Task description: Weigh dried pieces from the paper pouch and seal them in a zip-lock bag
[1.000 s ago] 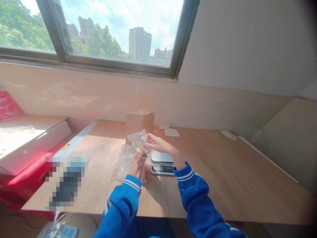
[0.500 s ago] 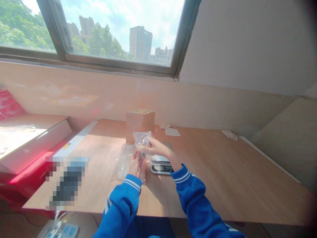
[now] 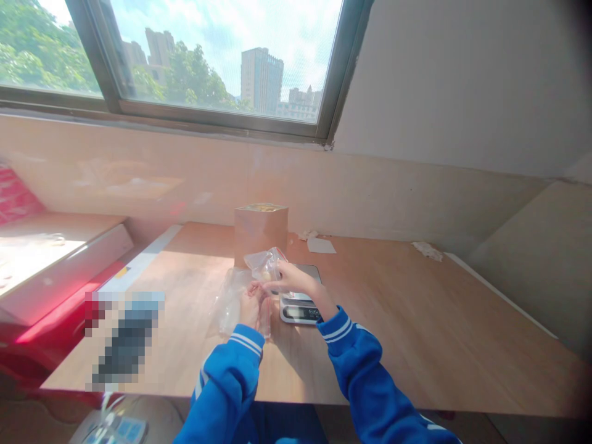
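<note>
My right hand [image 3: 296,283] pinches a small clear plastic bag [image 3: 264,265] with something pale inside, held just above the left edge of a small digital scale [image 3: 300,307]. My left hand [image 3: 252,308] is below it, fingers curled around the lower part of the same bag near a loose pile of clear plastic bags [image 3: 229,302] lying on the wooden table [image 3: 416,333]. Both sleeves are blue with white stripes. A brown paper bag [image 3: 260,231], open at the top, stands right behind the hands.
A white paper slip [image 3: 321,245] and crumpled scraps [image 3: 428,250] lie near the back wall. A blurred-out object [image 3: 123,339] sits at the table's front left. A red and white surface [image 3: 50,271] adjoins on the left; a window runs above.
My right hand has lowered slightly with the small bag, closer to my left hand. The scale's platform now shows more behind the hand.
</note>
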Motion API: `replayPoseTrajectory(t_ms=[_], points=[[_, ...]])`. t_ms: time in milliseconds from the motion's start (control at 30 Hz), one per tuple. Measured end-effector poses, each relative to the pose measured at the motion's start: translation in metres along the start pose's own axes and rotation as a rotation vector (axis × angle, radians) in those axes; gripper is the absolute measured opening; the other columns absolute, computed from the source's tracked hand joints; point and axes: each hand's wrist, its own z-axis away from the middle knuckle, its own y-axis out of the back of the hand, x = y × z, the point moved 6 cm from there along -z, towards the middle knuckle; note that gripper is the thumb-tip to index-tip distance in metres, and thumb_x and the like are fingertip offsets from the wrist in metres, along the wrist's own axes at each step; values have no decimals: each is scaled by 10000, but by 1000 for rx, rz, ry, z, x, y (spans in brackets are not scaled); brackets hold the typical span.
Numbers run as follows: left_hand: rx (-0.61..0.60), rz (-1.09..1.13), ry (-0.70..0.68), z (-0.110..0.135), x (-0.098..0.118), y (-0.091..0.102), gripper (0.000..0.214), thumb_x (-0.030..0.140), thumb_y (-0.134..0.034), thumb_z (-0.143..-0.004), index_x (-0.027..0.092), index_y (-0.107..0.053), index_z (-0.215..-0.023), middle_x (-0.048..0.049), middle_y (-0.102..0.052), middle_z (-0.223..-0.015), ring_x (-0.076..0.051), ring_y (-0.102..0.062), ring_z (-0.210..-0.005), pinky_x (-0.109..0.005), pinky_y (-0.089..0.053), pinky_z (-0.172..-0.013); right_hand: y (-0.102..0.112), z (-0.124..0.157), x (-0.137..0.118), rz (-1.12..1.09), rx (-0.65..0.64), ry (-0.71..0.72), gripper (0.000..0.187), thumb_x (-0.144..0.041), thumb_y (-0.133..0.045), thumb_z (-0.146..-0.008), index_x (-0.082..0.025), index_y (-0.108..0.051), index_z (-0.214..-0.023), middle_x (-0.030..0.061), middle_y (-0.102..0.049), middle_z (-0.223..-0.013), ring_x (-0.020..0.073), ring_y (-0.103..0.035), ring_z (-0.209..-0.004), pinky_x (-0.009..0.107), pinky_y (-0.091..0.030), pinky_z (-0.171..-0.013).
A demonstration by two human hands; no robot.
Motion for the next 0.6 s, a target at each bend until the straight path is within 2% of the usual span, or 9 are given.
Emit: replayPoseTrajectory(t_ms=[67,167,267,367,467,600], points=[[4,2,-28,0,2,0,246,247,-810,-692,191,-572,-716,-22,-698,-703,-151,-680,-673,-244,-553,-678,-1,1,4,22,17,-38,298,-360,-714,-759,-183,-498,-655,-46,-472,-652,100,-398,-581,231,-269,-506],[53,35,-26,-1,3,2,285,303,-815,-681,188,-555,-705,-41,-696,-724,-159,-683,-668,-266,-557,-686,1,2,6,-11,82,-30,261,-341,-709,-748,-177,-523,-665,-48,-487,-664,95,-404,-585,227,-270,-514],[121,75,-10,-2,5,6,214,269,-778,-730,186,-588,-782,-73,-721,-851,-159,-702,-761,-266,-554,-766,7,4,7,-115,154,-2,154,-298,-691,-751,-183,-614,-818,-41,-556,-704,106,-468,-625,222,-330,-557],[166,116,37,-2,5,8,83,220,-680,-829,211,-602,-855,-94,-729,-934,-165,-707,-832,-286,-552,-818,17,4,12,-240,256,-27,262,-327,-685,-764,-207,-634,-991,-29,-602,-739,119,-513,-636,223,-375,-566],[172,117,66,1,6,5,22,206,-610,-883,213,-590,-881,-108,-728,-964,-170,-708,-837,-302,-558,-816,39,-1,13,-325,433,-24,326,-415,-680,-782,-207,-622,-1026,-33,-586,-692,128,-522,-615,231,-396,-563],[211,118,59,4,7,4,42,188,-591,-899,187,-559,-872,-109,-727,-943,-144,-704,-813,-271,-557,-799,87,-19,-8,-344,726,97,357,-457,-661,-800,-198,-595,-1037,9,-641,-856,141,-572,-741,251,-451,-687]])
